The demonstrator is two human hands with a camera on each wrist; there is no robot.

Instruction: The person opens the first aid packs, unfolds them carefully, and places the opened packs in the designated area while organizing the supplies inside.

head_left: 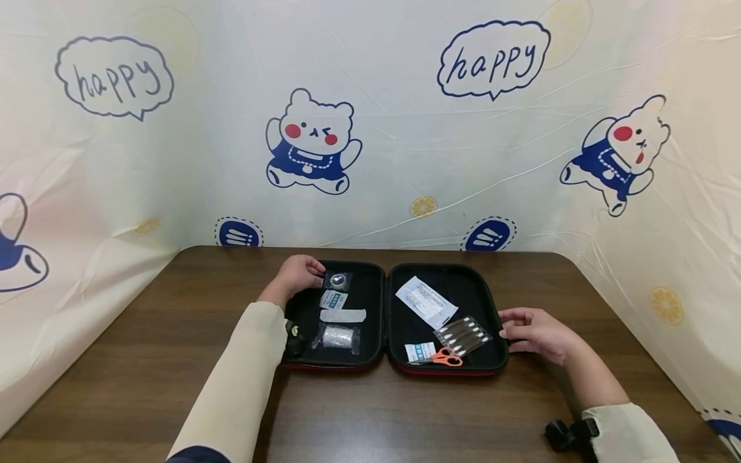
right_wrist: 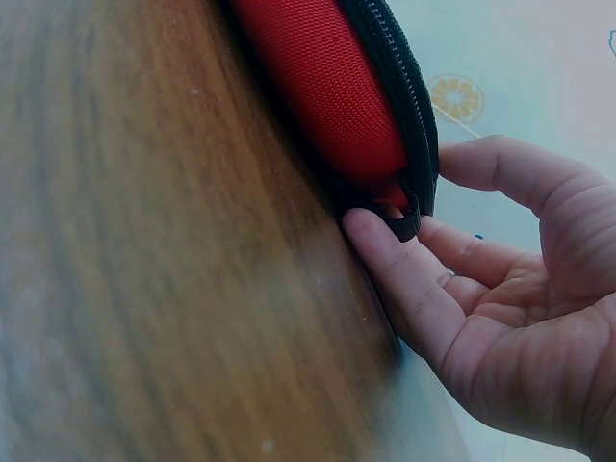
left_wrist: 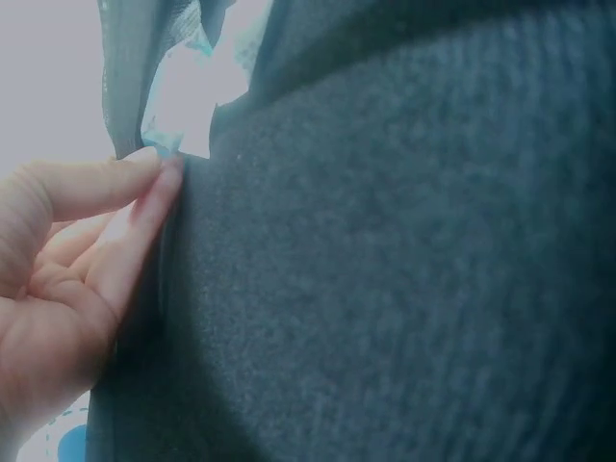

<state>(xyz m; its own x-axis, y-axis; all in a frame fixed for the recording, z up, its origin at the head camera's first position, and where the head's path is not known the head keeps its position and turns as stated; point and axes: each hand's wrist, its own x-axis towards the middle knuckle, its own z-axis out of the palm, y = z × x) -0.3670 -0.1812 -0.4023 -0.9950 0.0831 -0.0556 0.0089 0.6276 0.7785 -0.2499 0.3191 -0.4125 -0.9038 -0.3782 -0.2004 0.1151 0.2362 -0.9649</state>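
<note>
An open zip-up first-aid case (head_left: 370, 302), red outside and black inside, lies flat on the table. My left hand (head_left: 296, 276) holds its far left corner, thumb and fingertips at the rim beside a clear packet with a ring-shaped thing (head_left: 338, 281). In the left wrist view the left hand (left_wrist: 77, 250) pinches close to a white-and-blue packet (left_wrist: 188, 96). My right hand (head_left: 538, 334) grips the right edge. The right wrist view shows the right hand (right_wrist: 500, 279) with thumb and fingers around the black zip (right_wrist: 399, 58), by its pull, below the red shell (right_wrist: 318, 87).
The left half holds a small packet (head_left: 333, 299), a white strip (head_left: 343, 316) and a wrapped bandage roll (head_left: 338, 337). In the right half lie a white pouch (head_left: 426, 302), cotton swabs (head_left: 463, 335), orange-handled scissors (head_left: 447, 357) and another packet (head_left: 420, 351). A printed curtain (head_left: 393, 161) hangs behind the table.
</note>
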